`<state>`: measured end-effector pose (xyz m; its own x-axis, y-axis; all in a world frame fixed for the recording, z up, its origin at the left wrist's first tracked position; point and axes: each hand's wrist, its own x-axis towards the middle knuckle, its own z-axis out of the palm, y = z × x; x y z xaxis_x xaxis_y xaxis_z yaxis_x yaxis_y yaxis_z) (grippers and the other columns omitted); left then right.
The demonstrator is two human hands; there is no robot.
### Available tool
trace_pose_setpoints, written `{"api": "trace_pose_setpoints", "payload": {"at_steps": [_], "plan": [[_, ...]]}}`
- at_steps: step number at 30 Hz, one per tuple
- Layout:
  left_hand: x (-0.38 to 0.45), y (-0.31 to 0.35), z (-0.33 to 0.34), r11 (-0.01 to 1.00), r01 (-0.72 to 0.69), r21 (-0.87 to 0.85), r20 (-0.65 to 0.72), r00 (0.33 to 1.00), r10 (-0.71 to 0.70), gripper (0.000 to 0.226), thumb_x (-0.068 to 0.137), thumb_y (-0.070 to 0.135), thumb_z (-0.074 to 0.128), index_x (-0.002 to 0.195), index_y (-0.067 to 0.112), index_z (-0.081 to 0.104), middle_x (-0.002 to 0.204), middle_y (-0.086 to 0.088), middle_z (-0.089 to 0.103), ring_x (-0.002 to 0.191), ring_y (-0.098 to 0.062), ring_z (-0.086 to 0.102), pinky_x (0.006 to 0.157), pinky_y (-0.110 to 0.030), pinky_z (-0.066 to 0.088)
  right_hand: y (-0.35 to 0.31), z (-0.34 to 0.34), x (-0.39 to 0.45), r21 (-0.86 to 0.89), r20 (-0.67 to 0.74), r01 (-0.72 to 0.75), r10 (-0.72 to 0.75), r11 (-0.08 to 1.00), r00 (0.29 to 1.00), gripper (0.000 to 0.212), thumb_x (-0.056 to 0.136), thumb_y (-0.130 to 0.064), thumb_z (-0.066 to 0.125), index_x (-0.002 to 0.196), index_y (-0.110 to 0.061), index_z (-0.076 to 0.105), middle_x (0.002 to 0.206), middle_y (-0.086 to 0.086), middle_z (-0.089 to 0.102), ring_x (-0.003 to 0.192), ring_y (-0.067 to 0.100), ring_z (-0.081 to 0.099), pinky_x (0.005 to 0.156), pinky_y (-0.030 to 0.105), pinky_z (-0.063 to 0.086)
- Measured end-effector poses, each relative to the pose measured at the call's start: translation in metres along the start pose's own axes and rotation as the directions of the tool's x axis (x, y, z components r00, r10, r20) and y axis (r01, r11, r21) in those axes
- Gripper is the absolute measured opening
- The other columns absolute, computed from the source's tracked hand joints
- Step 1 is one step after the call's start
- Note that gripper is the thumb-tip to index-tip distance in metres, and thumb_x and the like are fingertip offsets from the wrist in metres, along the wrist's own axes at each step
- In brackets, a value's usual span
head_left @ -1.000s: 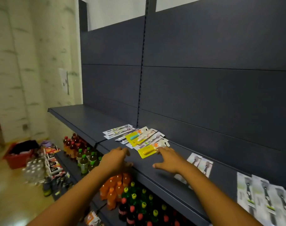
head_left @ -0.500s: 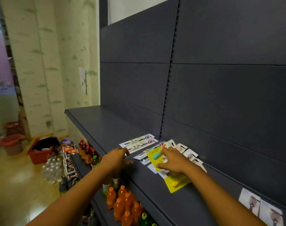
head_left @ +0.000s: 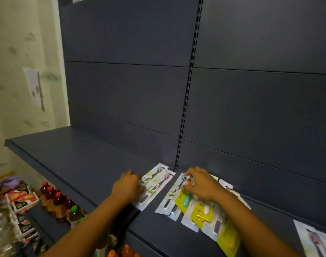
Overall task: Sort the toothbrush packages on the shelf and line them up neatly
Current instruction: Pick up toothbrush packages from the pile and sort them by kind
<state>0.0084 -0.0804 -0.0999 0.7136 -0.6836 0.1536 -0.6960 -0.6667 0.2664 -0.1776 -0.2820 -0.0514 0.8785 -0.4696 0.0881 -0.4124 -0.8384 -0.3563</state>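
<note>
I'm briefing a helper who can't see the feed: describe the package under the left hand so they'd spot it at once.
Start at the slotted upright in the dark shelf backing and follow it down. Just left of its foot lies a pair of white toothbrush packages, pressed by the left hand. Unlike the mixed pile to its right, no yellow cards.

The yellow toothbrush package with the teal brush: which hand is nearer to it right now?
Right. The right hand lies over the yellow toothbrush package, fingers at its top end. The left hand is off to its left, on a white package.
</note>
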Motion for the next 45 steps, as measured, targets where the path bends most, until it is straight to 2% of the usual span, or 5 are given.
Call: {"api": "trace_pose_setpoints", "payload": {"at_steps": [14, 21, 32, 40, 45], "plan": [[0.04, -0.037, -0.014, 0.91, 0.064, -0.41, 0.108, 0.994, -0.022, 0.03, 0.079, 0.033, 0.071, 0.095, 0.02, 0.05, 0.097, 0.0, 0.06, 0.08, -0.018, 0.061, 0.062, -0.03, 0.05, -0.036, 0.021, 0.007, -0.035, -0.104, -0.161, 0.156, 0.986, 0.982, 0.035, 0.084, -0.048, 0.065, 0.109, -0.027, 0.051, 0.106, -0.005, 0.048, 0.1, 0.015, 0.048, 0.087, 0.032, 0.046], [0.017, -0.044, -0.027, 0.351, 0.101, -0.931, 0.118, 0.993, 0.027, 0.034, 0.083, 0.007, 0.075, 0.11, 0.018, 0.057, 0.107, 0.003, 0.065, 0.08, -0.009, 0.068, 0.057, -0.016, 0.051, -0.055, 0.023, 0.009, -0.022, -0.121, -0.158, 0.154, 0.987, 0.981, 0.034, 0.087, -0.046, 0.063, 0.113, -0.026, 0.054, 0.109, -0.006, 0.051, 0.104, 0.015, 0.05, 0.091, 0.032, 0.048], [-0.008, -0.052, -0.058, 0.043, -0.184, -0.982, -0.185, 0.983, -0.017, 0.033, 0.086, 0.006, 0.07, 0.116, 0.017, 0.06, 0.119, 0.007, 0.066, 0.099, -0.009, 0.069, 0.072, -0.022, 0.058, -0.105, 0.055, 0.022, -0.007, -0.063, -0.196, 0.195, 0.981, 0.979, 0.029, 0.087, -0.045, 0.057, 0.07, -0.022, 0.052, 0.089, 0.004, 0.062, 0.084, 0.023, 0.062, 0.076, 0.037, 0.052], [-0.022, -0.066, -0.072, 0.061, -0.271, -0.961, -0.273, 0.962, -0.03, 0.032, 0.088, 0.0, 0.065, 0.116, 0.012, 0.058, 0.111, 0.015, 0.067, 0.094, -0.004, 0.071, 0.069, -0.019, 0.057, -0.127, 0.086, 0.032, -0.223, 0.036, -0.346, 0.362, 0.911, 0.931, 0.071, 0.083, -0.077, 0.041, 0.12, -0.02, 0.062, 0.129, 0.008, 0.059, 0.116, 0.027, 0.056, 0.097, 0.037, 0.046], [-0.029, -0.073, -0.073, 0.072, -0.259, -0.963, -0.261, 0.965, -0.022, 0.032, 0.087, -0.003, 0.065, 0.116, 0.009, 0.056, 0.101, 0.017, 0.071, 0.092, -0.009, 0.072, 0.071, -0.021, 0.059, -0.14, 0.09, 0.037, -0.239, 0.069, -0.362, 0.388, 0.901, 0.919, 0.065, 0.09, -0.065, 0.04, 0.132, -0.018, 0.056, 0.136, 0.007, 0.057, 0.122, 0.027, 0.054, 0.101, 0.037, 0.041]]}}
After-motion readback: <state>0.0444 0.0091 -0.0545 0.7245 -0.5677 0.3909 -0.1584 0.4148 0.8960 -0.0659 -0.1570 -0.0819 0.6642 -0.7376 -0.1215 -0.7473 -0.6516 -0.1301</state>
